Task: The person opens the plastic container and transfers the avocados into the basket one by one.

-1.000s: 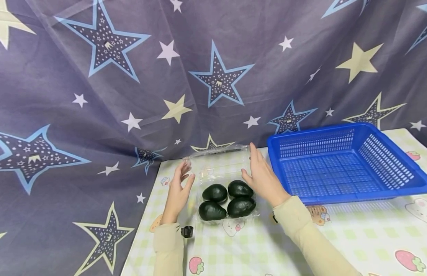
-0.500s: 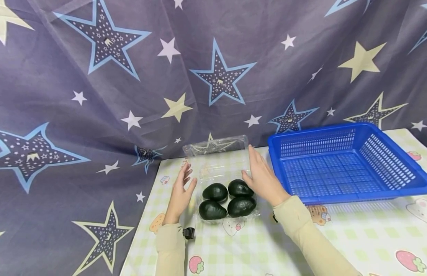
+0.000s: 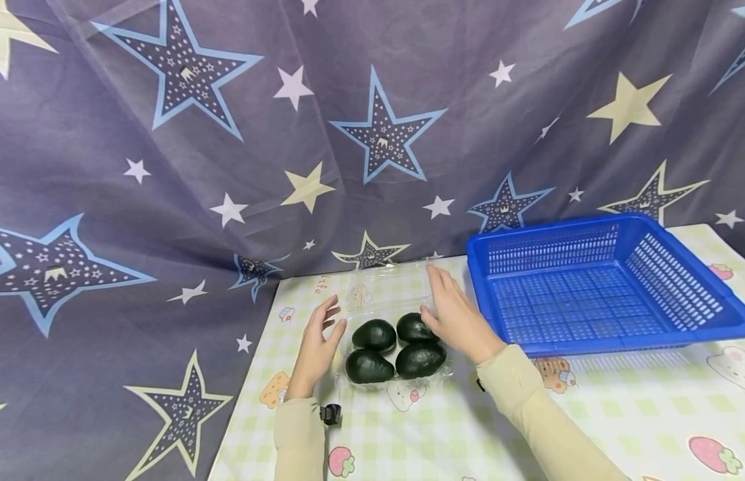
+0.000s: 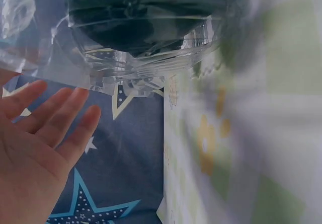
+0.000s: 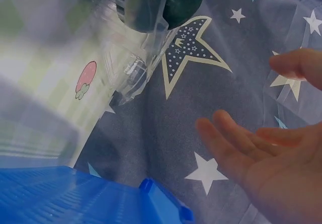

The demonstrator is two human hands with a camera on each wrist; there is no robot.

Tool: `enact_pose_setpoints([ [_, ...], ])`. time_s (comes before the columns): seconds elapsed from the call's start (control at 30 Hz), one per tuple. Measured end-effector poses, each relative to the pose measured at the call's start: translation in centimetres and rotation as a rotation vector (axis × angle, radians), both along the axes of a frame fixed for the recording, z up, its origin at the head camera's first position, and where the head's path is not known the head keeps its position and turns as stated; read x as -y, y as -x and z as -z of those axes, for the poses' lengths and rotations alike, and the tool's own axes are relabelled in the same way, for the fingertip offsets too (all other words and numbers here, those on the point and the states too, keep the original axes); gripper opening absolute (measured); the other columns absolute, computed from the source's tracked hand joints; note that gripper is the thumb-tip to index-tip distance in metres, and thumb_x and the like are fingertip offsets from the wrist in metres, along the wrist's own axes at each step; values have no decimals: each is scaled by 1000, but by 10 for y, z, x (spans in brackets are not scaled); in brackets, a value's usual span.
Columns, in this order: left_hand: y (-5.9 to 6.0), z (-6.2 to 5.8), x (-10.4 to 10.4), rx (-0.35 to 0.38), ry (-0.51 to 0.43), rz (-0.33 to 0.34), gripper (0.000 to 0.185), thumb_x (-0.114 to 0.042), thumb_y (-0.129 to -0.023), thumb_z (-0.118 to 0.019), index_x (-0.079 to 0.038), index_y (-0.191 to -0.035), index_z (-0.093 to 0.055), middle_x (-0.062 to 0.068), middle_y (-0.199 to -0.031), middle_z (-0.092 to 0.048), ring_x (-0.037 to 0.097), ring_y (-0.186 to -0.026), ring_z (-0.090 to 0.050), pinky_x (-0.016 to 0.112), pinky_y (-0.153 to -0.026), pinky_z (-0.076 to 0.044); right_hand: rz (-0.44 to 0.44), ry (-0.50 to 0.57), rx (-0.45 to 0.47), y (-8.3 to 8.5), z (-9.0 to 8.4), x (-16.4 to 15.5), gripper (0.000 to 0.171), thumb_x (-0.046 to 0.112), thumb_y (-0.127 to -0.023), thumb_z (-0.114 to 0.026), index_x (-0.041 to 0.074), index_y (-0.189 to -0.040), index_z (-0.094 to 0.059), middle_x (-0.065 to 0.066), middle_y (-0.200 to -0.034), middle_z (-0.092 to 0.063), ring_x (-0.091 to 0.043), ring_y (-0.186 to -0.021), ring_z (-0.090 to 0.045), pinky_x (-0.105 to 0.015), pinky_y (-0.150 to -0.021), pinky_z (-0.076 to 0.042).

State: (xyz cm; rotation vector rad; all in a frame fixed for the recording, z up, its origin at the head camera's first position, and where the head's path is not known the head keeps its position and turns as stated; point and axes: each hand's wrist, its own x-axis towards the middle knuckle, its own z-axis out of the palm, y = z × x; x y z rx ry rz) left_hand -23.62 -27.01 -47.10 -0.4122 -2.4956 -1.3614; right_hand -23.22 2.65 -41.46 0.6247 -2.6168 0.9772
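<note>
Several dark green avocados (image 3: pixel 370 366) lie in a clear plastic clamshell box (image 3: pixel 393 384), whose hinged lid (image 3: pixel 390 284) is folded back toward the curtain. To the left of the box is my left hand (image 3: pixel 315 347), fingers loosely bent and holding nothing. In the left wrist view, the hand (image 4: pixel 45 148) has its fingertips close to the plastic; whether they touch cannot be told. My right hand (image 3: pixel 462 324) hovers at the box's right side, over the edge of the far right avocado. The right wrist view shows that hand (image 5: pixel 282 168) with fingers extended and nothing in its grasp.
A blue plastic basket (image 3: pixel 588 294) stands right of the box, close to my right forearm. The table has a green-and-white checked cloth (image 3: pixel 528 434). Behind it hangs a purple-grey star-patterned curtain (image 3: pixel 396 207).
The lid, upright between my hands at first, has swung back and down toward the curtain. My left hand has left its corner and drawn nearer me; the right has shifted slightly down.
</note>
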Motion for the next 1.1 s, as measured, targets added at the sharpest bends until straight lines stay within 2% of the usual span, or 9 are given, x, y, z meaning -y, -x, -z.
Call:
enact_pose_setpoints([
  [0.23, -2, 0, -2, -13, 11, -20, 42, -17, -101, -59, -14, -142, -51, 9, -139, -54, 30, -125, -55, 49, -106, -48, -11, -36, -3, 0, 3, -2, 70, 11, -92, -67, -10, -149, -32, -27, -144, -44, -38, -135, -45, -47, -114, -42],
  [0.33, -5, -2, -1, 1, 25, -49, 39, -17, -100, -60, -15, -139, -54, 8, -137, -55, 32, -122, -56, 49, -102, -50, -16, -59, -4, -1, 4, -3, 68, 12, -91, -68, -9, -147, -36, -26, -141, -47, -38, -131, -48, -47, -111, -45],
  [0.5, -9, -8, 1, 96, 68, -141, 34, -15, -99, -62, -13, -133, -59, 8, -134, -56, 28, -115, -62, 42, -94, -55, -38, -100, -18, -3, 7, -3, 65, 11, -89, -71, -10, -142, -41, -25, -135, -50, -37, -125, -53, -46, -105, -50],
  [0.6, -10, -9, 3, 154, 75, -166, 33, -13, -98, -63, -9, -131, -60, 13, -133, -57, 28, -111, -63, 42, -92, -56, -58, -142, -23, -5, 9, -4, 63, 10, -88, -72, -9, -140, -43, -24, -133, -52, -36, -121, -55, -46, -101, -53],
  [0.73, -10, -9, 8, 204, 69, -169, 32, -15, -98, -63, -9, -129, -61, 18, -132, -60, 31, -112, -63, 46, -94, -55, -93, -202, -16, -6, 11, -3, 60, 13, -89, -73, -7, -138, -47, -22, -130, -54, -35, -117, -58, -44, -96, -56],
  [0.87, -11, -9, 12, 235, 51, -142, 31, -15, -98, -63, -8, -128, -62, 18, -131, -62, 32, -113, -63, 48, -98, -54, -152, -224, -9, -8, 16, -2, 51, 17, -90, -73, -4, -132, -54, -18, -123, -57, -30, -110, -61, -40, -92, -57],
  [0.97, -11, -9, 13, 237, 33, -123, 30, -14, -98, -63, -7, -127, -63, 19, -128, -64, 31, -110, -64, 41, -95, -55, -209, -214, 3, -11, 19, 0, 42, 18, -89, -74, -2, -124, -60, -13, -113, -59, -26, -100, -63, -39, -88, -58],
  [1.1, -11, -7, 14, 244, -23, -92, 29, -10, -98, -62, -3, -126, -63, 24, -124, -64, 27, -102, -65, 35, -86, -60, -271, -215, 34, -16, 22, 1, 34, 20, -88, -75, 1, -115, -65, -9, -106, -61, -23, -95, -63, -39, -86, -57],
])
